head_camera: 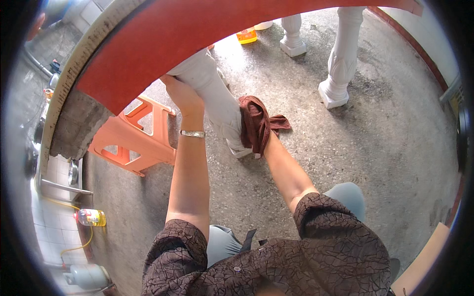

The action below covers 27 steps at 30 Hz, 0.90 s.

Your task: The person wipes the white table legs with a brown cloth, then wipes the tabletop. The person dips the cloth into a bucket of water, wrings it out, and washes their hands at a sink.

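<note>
A white carved table leg or baluster (218,101) slants down to a square foot on the speckled floor, below a red surface (155,40). My left hand (177,87) reaches up against the upper part of this leg, under the red surface's edge; its fingers are mostly hidden. A dark red cloth (254,120) lies against the lower leg. My right hand (268,138) is under or in that cloth, beside the leg, and the folds cover its fingers.
An orange plastic stool (148,140) lies left of the leg. Two more white legs (339,55) stand farther back. An oil bottle (90,217), a hose and a gas cylinder (89,276) are at the left wall. Another yellow bottle (246,36) stands behind the red edge.
</note>
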Each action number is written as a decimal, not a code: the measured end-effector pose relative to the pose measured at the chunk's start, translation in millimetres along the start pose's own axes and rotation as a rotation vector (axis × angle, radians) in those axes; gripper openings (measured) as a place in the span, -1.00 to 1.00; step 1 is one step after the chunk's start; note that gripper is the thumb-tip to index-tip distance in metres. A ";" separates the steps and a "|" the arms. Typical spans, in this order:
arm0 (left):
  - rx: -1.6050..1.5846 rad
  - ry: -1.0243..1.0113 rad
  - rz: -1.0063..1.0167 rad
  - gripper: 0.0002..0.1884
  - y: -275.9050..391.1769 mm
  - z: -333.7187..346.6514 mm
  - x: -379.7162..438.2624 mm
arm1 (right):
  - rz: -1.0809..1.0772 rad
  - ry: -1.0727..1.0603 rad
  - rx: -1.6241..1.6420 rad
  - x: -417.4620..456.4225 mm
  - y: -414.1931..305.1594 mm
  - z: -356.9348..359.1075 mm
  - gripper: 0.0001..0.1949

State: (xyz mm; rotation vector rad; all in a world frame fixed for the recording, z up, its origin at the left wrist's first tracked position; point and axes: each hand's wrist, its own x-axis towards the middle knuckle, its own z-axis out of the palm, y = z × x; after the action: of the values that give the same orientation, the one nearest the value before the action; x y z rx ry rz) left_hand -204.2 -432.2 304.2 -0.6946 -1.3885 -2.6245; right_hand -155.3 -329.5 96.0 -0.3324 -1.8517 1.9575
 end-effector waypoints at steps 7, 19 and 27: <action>0.064 0.073 -0.018 -0.33 6.4 -6.7 -4.6 | -0.201 -0.015 0.260 -12.4 -19.4 16.4 -0.72; 0.296 0.009 -0.012 -0.36 1.0 -14.5 -2.7 | -0.501 0.092 -0.092 44.6 -82.0 38.0 -0.71; 0.132 0.037 0.051 -0.37 -4.2 -9.0 -1.1 | -0.474 -0.021 -0.141 55.8 -99.7 24.0 -0.68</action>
State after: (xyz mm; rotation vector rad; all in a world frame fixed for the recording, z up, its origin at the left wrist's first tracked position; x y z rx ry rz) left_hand -207.5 -437.1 296.2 -0.6530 -1.4965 -2.4670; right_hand -201.5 -323.1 203.1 0.0845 -1.8747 1.5202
